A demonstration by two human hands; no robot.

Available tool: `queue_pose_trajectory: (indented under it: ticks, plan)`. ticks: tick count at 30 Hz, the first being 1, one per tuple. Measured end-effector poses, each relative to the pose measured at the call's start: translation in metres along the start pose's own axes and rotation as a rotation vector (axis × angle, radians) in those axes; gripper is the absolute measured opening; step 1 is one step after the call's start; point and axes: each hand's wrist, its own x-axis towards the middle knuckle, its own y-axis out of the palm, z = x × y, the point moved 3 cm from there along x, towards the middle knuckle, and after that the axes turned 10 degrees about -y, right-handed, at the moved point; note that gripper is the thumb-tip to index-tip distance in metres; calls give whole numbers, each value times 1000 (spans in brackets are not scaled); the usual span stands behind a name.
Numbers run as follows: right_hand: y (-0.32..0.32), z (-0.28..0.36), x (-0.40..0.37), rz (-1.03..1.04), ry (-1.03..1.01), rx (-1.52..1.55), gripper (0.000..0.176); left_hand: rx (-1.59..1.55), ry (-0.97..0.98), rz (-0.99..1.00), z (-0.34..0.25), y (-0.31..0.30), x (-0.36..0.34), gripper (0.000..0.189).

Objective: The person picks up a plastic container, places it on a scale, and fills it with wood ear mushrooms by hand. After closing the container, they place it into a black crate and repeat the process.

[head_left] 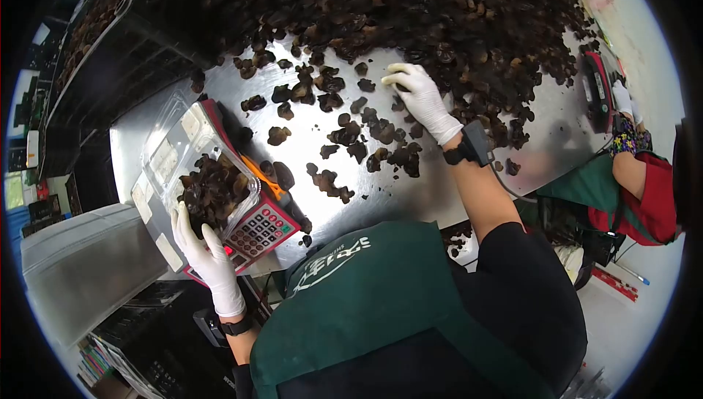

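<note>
A clear plastic container (245, 205) with its lid folded back rests on a red and white digital scale (261, 230) and holds dark, curled fungus-like pieces (214, 188). At its near edge is my left hand (209, 256), in a white glove, thumb and fingers apart, against the container and the pieces. My right hand (421, 99), also gloved, hovers over the metal table (293, 161) beside loose dark pieces (381, 128). Its fingers are spread and nothing shows between them. Something orange and black (263, 178) lies at the scale's right side.
A large heap of dark pieces (469, 18) covers the table's far side. Black crates (132, 40) stand at the left, above a grey translucent bin (88, 267). At the right, another person's gloved hands (624, 99) are near a second red scale (597, 91).
</note>
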Motion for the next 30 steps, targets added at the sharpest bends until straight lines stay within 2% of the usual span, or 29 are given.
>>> queue_pose_trajectory:
  ticks: [1, 2, 5, 6, 9, 11, 12, 15, 17, 19, 20, 24, 27, 29, 30]
  plan:
    - [-1, -1, 3, -44, 49, 32, 19, 7, 6, 3, 0, -1, 1, 47]
    - [-4, 4, 11, -89, 16, 38, 19, 10, 4, 4, 1, 0, 1, 47]
    - [7, 34, 45, -117, 83, 105, 18, 31, 1, 14, 0, 0, 2, 47]
    - [14, 44, 56, -53, 98, 37, 19, 25, -5, 4, 1, 0, 1, 48]
    - [47, 66, 85, 194, -111, -60, 54, 19, -12, 8, 0, -1, 2, 49]
    - [70, 73, 92, 296, -190, -3, 76, 30, -15, 10, 0, -1, 2, 49]
    - [81, 77, 91, 370, -220, -135, 83, 38, -15, 12, -1, -1, 3, 49]
    - [85, 79, 90, 328, -194, -146, 74, 44, -27, 17, -1, -2, 1, 49]
    - [82, 74, 82, 217, -214, -145, 53, 34, -30, 9, 0, 0, 2, 49]
    - [85, 63, 72, 216, -126, -90, 40, 32, -35, 6, -2, 0, 2, 49]
    - [83, 63, 72, 138, -123, -76, 28, 32, -36, 6, -2, -1, 2, 49]
    - [85, 54, 83, 75, -33, 15, 19, 42, -17, 9, -1, -1, 3, 49]
    - [75, 65, 97, 59, 35, 20, 23, 45, -26, 9, 1, 0, 2, 50]
    - [69, 88, 103, 185, 7, -48, 27, 30, -25, 3, -1, 0, 2, 52]
    - [79, 92, 98, 158, -104, -71, 31, 28, -20, -1, -2, 0, 3, 52]
